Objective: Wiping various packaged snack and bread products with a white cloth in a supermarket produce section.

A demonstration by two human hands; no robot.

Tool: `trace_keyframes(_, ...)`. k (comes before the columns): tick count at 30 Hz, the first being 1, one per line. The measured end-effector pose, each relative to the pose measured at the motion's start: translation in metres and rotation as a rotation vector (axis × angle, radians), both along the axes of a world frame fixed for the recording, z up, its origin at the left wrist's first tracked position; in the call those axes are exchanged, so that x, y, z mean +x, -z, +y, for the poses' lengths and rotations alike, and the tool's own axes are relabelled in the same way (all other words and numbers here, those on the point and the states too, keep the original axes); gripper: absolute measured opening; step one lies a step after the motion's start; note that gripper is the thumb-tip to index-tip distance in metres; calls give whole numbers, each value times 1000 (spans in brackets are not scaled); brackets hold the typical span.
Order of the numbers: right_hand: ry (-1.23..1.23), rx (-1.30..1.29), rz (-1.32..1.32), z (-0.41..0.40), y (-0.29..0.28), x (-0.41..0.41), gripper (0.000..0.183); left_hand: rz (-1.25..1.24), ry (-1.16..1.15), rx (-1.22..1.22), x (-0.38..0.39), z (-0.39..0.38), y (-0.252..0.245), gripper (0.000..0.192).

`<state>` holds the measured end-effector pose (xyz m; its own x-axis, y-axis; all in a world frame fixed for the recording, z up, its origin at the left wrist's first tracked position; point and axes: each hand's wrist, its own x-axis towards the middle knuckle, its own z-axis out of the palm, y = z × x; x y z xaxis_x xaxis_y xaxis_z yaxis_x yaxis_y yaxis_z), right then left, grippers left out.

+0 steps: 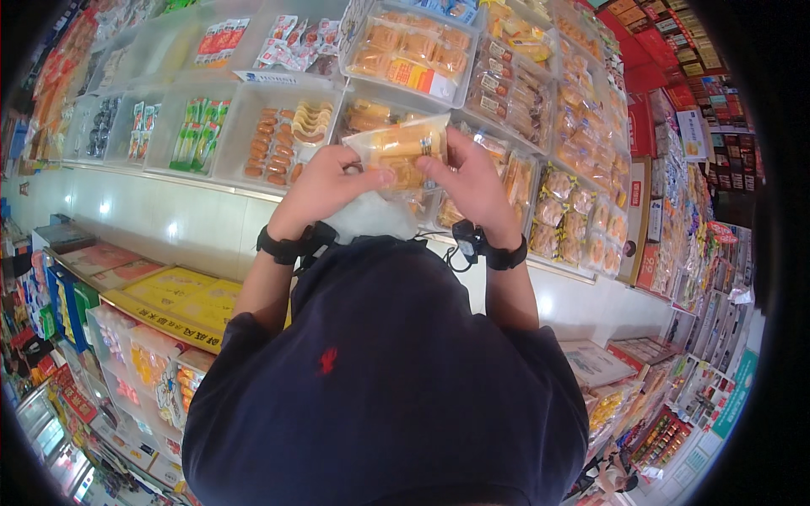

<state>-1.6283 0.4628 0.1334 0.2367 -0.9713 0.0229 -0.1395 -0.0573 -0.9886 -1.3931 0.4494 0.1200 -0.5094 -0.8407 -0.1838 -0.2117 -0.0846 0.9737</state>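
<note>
Between my two hands I hold a clear plastic packet of yellow-brown baked snack (405, 152), raised over the front bins. My left hand (329, 186) pinches its left side, thumb on the near face. On the right edge, my right hand (471, 174) grips it with the thumb pressed on the front. Below the packet hangs a whitish translucent plastic bag (373, 218); what supports it is hidden. Behind the packet, a bin holds more yellow wrapped snacks (370, 117), partly covered by my hands.
Left of my hands, a translucent bin (231, 142) holds small sausages (269, 145). A raised tray of packaged bread (411, 47) stands beyond. Wrapped round pastries (557, 218) lie to the right. Yellow boxes (183, 294) on a display stand behind my left elbow.
</note>
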Motion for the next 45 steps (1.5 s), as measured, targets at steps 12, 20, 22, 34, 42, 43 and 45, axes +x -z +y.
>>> trace_keyframes(12,-62,-19,379,-9,-12,17,44,196,-178,-4,9,-7,19,26)
trace_keyframes(20,-81,-15,505,-54,28,23,60,-12,-263,-40,35,-23,50,26)
trace_keyframes(22,-7,-101,466,-88,62,-2,57,108,-332,-5,37,-25,64,27)
trace_keyframes(34,-73,13,1010,-259,163,-79,74,76,-322,140,65,-37,101,22)
trace_keyframes(42,18,-130,882,-346,155,-64,51,115,-427,251,52,-51,137,20)
trace_keyframes(43,100,-189,797,-368,158,-73,47,125,-475,273,48,-48,138,19)
trace_keyframes(45,81,-101,899,-421,172,-105,50,143,-510,297,45,-37,142,18)
